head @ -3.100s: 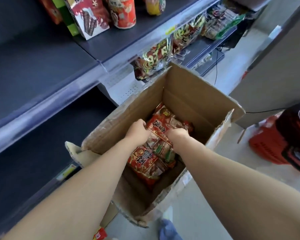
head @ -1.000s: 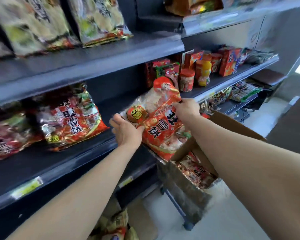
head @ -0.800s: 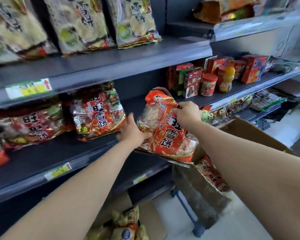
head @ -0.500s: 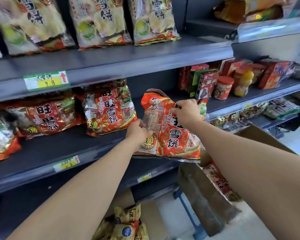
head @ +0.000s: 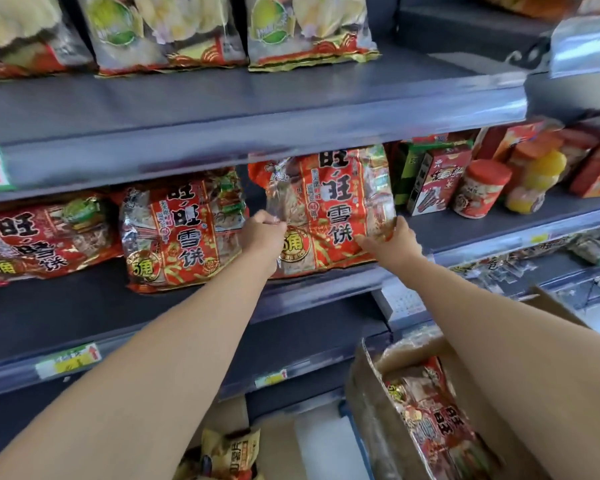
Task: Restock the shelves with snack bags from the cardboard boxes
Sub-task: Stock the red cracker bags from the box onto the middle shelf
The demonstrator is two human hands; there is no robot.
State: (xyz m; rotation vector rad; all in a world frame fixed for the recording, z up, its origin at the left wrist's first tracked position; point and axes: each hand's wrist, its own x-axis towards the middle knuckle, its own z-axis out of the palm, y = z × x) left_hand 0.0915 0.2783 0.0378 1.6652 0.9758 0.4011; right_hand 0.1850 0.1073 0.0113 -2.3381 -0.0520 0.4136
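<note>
A red snack bag point(head: 329, 209) stands upright on the middle shelf point(head: 326, 285), its top tucked under the shelf above. My left hand point(head: 262, 233) grips its left edge and my right hand point(head: 392, 239) holds its lower right corner. Two matching red bags point(head: 179, 230) point(head: 42, 237) stand to its left on the same shelf. At the lower right the open cardboard box point(head: 371, 420) holds more red bags point(head: 433, 431), partly hidden by my right forearm.
Pale yellow snack bags point(head: 302, 26) line the upper shelf point(head: 257, 109). Boxes and jars point(head: 482, 185) fill the middle shelf to the right. A second cardboard box with yellow packets point(head: 229, 452) sits on the floor below. Lower shelves hold more packets at the right.
Both hands lifted the red bag out of the box and moved it up and back onto the middle shelf, where it now stands beside the other red bags. My right hand slid from its top to its lower corner.
</note>
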